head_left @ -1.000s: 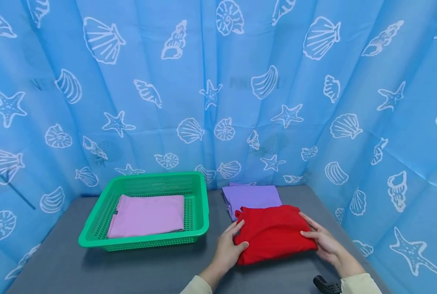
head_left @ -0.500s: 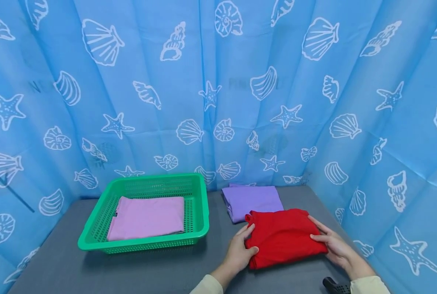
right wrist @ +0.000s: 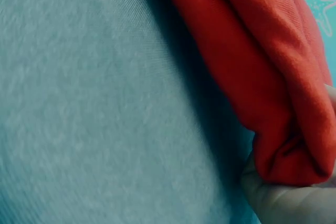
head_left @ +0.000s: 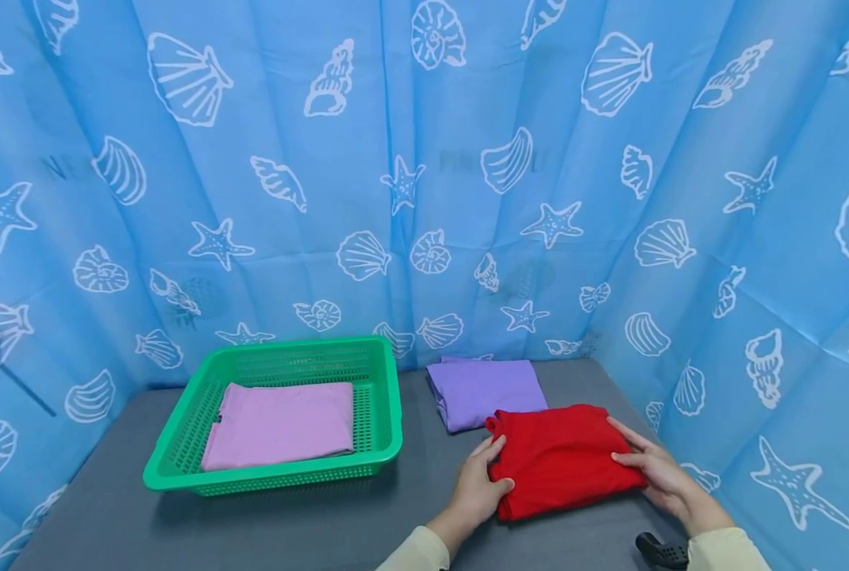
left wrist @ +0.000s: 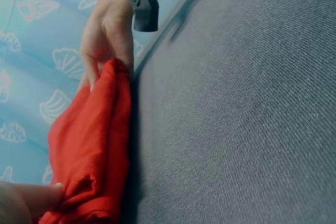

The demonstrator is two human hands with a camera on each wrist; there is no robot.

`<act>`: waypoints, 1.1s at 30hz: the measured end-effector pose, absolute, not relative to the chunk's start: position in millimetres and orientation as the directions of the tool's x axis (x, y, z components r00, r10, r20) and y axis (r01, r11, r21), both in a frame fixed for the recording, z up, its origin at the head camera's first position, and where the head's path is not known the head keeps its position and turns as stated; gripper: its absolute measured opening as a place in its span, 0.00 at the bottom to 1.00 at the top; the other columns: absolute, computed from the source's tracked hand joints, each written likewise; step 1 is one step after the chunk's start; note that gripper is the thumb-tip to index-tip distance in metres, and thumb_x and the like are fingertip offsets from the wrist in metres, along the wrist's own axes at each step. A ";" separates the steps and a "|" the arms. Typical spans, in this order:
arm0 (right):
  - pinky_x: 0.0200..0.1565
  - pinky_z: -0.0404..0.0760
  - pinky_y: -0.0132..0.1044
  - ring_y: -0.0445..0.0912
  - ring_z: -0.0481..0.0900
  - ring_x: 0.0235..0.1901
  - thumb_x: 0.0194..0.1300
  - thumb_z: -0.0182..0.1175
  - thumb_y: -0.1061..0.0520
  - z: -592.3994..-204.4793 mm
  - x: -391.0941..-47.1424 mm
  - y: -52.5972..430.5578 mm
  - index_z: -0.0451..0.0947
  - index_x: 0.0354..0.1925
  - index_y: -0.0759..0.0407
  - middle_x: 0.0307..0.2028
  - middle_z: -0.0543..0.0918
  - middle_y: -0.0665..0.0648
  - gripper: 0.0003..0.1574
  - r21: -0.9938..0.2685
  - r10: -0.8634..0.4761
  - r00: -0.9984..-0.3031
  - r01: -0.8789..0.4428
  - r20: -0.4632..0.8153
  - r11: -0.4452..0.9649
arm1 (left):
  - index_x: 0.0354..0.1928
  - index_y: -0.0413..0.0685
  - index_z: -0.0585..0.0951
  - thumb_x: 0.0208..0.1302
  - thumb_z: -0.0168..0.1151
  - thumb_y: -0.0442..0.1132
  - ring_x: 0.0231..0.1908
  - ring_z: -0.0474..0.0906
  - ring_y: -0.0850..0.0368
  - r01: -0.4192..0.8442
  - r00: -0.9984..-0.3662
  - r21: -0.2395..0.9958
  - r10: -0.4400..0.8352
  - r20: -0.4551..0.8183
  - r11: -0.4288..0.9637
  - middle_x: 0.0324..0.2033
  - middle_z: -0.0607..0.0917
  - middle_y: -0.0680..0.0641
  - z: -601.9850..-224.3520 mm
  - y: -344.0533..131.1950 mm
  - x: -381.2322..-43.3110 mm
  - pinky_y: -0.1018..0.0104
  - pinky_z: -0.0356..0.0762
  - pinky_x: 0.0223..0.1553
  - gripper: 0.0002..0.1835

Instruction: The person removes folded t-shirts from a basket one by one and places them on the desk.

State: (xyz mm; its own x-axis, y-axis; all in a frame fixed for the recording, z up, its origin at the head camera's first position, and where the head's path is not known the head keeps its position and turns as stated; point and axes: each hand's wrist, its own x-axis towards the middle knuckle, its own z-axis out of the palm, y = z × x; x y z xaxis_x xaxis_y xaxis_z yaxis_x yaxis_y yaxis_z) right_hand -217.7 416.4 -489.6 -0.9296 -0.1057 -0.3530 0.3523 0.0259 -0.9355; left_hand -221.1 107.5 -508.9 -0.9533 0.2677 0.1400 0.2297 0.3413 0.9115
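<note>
A folded red cloth (head_left: 563,460) is held between both hands in the head view, close over the grey table and overlapping the front of a folded purple cloth (head_left: 485,392). My left hand (head_left: 476,485) grips its left end, with the thumb on top near the front corner. At the other end, my right hand (head_left: 662,473) holds the right edge, thumb over the upper face. In the right wrist view, fingers (right wrist: 294,200) of that hand reach under the layered red fold. The left wrist view looks along the stacked layers towards the right hand (left wrist: 107,35).
A green plastic basket (head_left: 273,478) stands at the left with a folded pink cloth (head_left: 282,424) inside. Blue curtains (head_left: 396,198) with white sea shells enclose the grey table (head_left: 324,531). A black device (head_left: 662,550) sits at the right wrist.
Both hands have carried the red cloth rightwards and slightly towards the front, so more of the purple cloth shows. The basket and pink cloth stay in place; the head view has shifted slightly.
</note>
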 end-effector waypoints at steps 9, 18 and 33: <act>0.47 0.76 0.25 0.63 0.35 0.73 0.73 0.47 0.62 -485.4 -216.9 423.9 0.38 0.76 0.39 0.76 0.27 0.67 0.44 -0.934 -0.061 -0.932 0.357 -0.358 0.035 | 0.68 0.46 0.73 0.54 0.69 0.26 0.66 0.69 0.42 0.200 -0.955 0.923 0.274 0.110 0.328 0.66 0.73 0.42 -508.0 119.7 -224.0 0.51 0.70 0.64 0.36; 0.71 0.57 0.52 0.69 0.32 0.73 0.74 0.49 0.60 -481.6 -219.1 433.3 0.37 0.76 0.48 0.75 0.27 0.72 0.44 -0.918 -0.002 -0.928 0.369 -0.373 0.144 | 0.69 0.49 0.72 0.56 0.69 0.27 0.67 0.67 0.45 0.168 -0.952 0.936 0.297 0.072 0.310 0.67 0.72 0.45 -513.3 128.6 -228.1 0.53 0.69 0.65 0.36; 0.71 0.39 0.66 0.72 0.33 0.72 0.72 0.51 0.60 -478.4 -221.7 444.1 0.34 0.76 0.62 0.74 0.32 0.76 0.47 -0.902 0.033 -0.946 0.318 -0.323 0.293 | 0.71 0.48 0.69 0.58 0.67 0.27 0.68 0.66 0.46 0.199 -0.926 0.931 0.370 0.076 0.307 0.70 0.69 0.46 -509.1 137.8 -230.7 0.59 0.72 0.63 0.37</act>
State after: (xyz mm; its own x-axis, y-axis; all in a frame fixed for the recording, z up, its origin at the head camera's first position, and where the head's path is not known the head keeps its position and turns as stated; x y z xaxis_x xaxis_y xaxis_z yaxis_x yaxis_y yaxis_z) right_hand -221.7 444.1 -478.4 -0.9458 0.0330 -0.3231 0.3183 0.2931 -0.9016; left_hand -230.7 137.8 -509.1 -0.9260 0.3699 0.0758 0.1989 0.3071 0.9307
